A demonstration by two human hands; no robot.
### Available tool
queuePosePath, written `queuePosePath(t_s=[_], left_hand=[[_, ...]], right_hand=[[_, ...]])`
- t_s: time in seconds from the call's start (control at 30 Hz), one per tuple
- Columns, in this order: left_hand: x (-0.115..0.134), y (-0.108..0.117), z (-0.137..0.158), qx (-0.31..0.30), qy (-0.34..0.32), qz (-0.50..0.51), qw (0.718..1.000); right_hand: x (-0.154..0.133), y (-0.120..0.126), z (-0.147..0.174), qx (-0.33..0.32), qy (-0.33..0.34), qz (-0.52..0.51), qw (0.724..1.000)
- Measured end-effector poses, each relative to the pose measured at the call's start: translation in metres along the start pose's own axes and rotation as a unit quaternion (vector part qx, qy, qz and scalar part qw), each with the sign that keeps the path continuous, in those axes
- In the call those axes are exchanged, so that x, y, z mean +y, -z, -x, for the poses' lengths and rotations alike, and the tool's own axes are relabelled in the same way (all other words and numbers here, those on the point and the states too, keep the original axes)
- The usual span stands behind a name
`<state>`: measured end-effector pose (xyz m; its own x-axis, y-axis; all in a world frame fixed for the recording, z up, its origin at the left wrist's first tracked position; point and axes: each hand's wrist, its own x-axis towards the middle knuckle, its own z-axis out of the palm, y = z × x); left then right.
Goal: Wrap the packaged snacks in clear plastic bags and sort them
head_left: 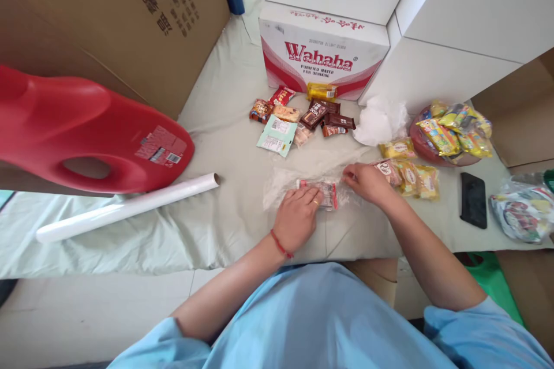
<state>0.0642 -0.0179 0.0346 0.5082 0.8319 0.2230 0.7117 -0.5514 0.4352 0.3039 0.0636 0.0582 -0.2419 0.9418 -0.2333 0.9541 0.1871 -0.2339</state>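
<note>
Packet under flat left hand, fingers together, right hand at three o'clock pinching clear plastic (crinkled, this stuff), chocolate bars at twelve.

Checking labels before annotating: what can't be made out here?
All in the head view:
Part of the red-and-white packet: covered by the left hand.
Whether the right hand grips the clear film: too small, film see-through.
Rest of the red jug: cut off by the left edge.
Bowl bottom: hidden by yellow packets.
</note>
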Motion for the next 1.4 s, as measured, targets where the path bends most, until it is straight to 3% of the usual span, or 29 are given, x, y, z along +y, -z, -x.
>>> queuePosePath(t_s=[0.13,0.27,0.4,0.5,0.6,0.73,0.9,1.1,1.2,1.33,1.4], left_hand=[[-0.010,-0.014,-0.008,-0.020,-0.007,-0.023,1.000],[-0.006,-0.014,-0.003,0.003,0.000,-0.037,0.999],[-0.002,-0.016,-0.003,0.002,0.026,-0.036,0.999],[-0.003,-0.017,-0.005,-0.016,0.021,-0.053,0.998],[-0.003,-0.016,-0.006,-0.021,0.013,-0.065,0.998],[-0.004,-0.017,-0.005,-0.011,0.002,-0.070,0.997],[-0.012,-0.028,0.002,0.026,0.005,-0.037,0.999],[-0.031,-0.028,0.024,0.093,-0.028,0.142,0.985],[-0.040,-0.015,0.033,0.155,0.072,0.250,0.953],[-0.061,0.007,0.025,0.303,0.301,0.295,0.855],[-0.075,0.013,0.013,0.329,0.366,0.275,0.826]], right_hand=[[-0.013,0.016,-0.029,0.080,0.034,0.015,0.996],[-0.035,0.009,-0.066,0.017,0.118,0.034,0.992],[-0.045,-0.002,-0.091,-0.044,0.106,0.056,0.992],[-0.045,0.004,-0.094,-0.073,0.115,0.035,0.990],[-0.045,0.019,-0.079,-0.027,0.179,0.016,0.983],[-0.050,0.026,-0.030,0.013,0.245,0.025,0.969],[-0.049,-0.018,0.031,0.014,0.277,-0.007,0.961],[-0.052,-0.073,0.046,0.040,0.221,-0.153,0.962],[-0.055,-0.080,0.045,0.039,0.212,-0.158,0.964],[-0.058,-0.082,0.048,0.036,0.232,-0.127,0.964],[-0.059,-0.081,0.049,0.045,0.235,-0.095,0.966]])
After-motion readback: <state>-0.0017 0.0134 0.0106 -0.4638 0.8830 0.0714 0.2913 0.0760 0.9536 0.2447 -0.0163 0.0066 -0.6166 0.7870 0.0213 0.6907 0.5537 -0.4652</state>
